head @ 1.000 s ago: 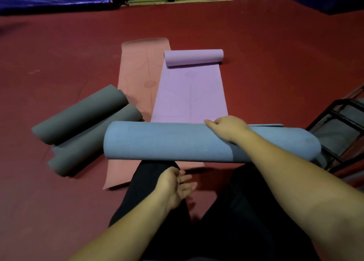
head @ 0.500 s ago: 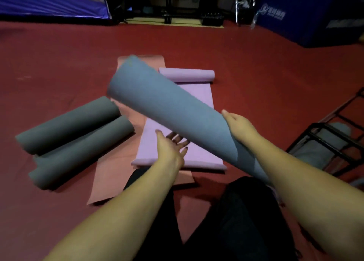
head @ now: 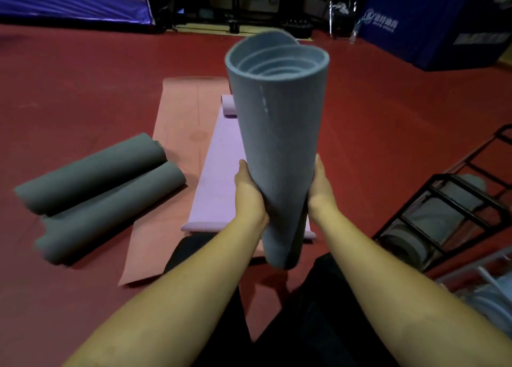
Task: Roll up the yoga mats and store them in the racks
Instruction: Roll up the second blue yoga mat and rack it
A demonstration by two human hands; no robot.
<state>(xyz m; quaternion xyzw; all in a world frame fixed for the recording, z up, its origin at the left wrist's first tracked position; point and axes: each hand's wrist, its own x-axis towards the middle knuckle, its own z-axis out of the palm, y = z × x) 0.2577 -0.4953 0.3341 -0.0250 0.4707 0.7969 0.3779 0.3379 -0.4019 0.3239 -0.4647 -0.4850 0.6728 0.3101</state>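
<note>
Two bare forearms reach forward over dark trousers. The left hand [head: 249, 192] and right hand [head: 321, 186] clasp the lower part of a rolled blue mat [head: 279, 145] from either side, palms pressed to it; the fingers wrap round behind the roll and are mostly hidden. The blue mat stands nearly upright, lifted off the red floor [head: 83, 89], its open spiral end tilted up toward the camera. Beneath and beyond it a purple mat [head: 219, 178] lies flat, its far end partly rolled, on top of a pink mat [head: 177, 128]. To the left lie two rolled grey mats [head: 97, 184], touching side by side. At right a black rack [head: 448, 200] holds rolled mats.
</note>
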